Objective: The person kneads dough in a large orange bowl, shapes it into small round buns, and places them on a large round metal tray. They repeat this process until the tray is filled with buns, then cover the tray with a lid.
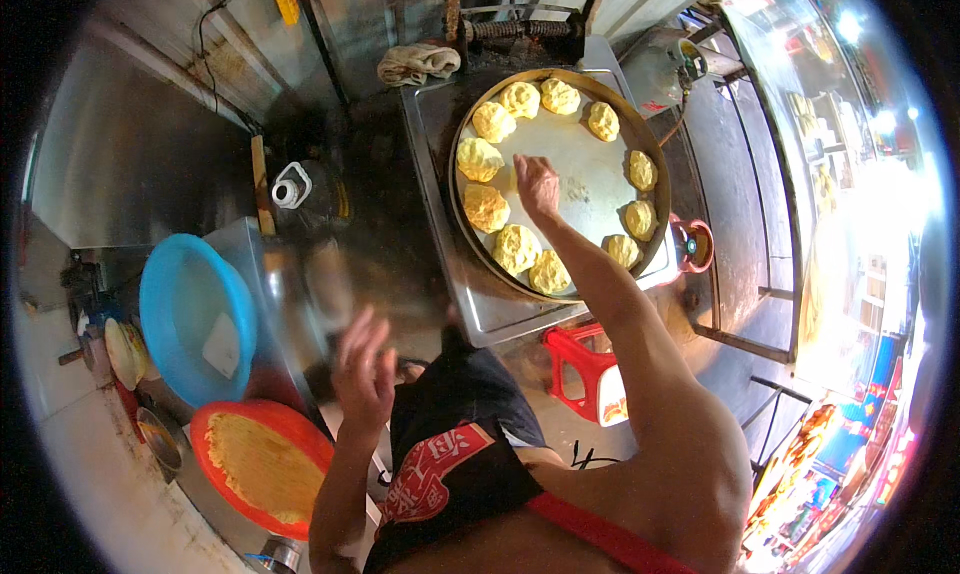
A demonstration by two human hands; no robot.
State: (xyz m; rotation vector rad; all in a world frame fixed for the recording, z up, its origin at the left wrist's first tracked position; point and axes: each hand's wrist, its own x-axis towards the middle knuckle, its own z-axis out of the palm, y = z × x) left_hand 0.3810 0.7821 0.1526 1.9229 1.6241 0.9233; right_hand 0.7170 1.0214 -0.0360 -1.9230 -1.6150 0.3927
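A large round metal pan (600,176) lies before me, with several yellow dough lumps (517,248) in a ring along its wall. Over the left-centre of the pan floor, my right hand (540,185) has its fingers curled downward. A faint yellowish patch shows beside those fingertips; whether they pinch something is hidden. My left hand (366,367) hovers in front of my black apron (465,514), slightly blurred, its fingers apart and nothing in it. Nearest to it on the left is a red basin (259,465) filled with yellow dough or batter.
Beneath the pan is a metal-topped stand (480,315), with a folded cloth (418,64) at its back corner. A blue basin (199,322) holds liquid and a pale flat object. A red stool (577,382) stands by my legs. Gas cylinders (660,71) (694,245) flank the stand.
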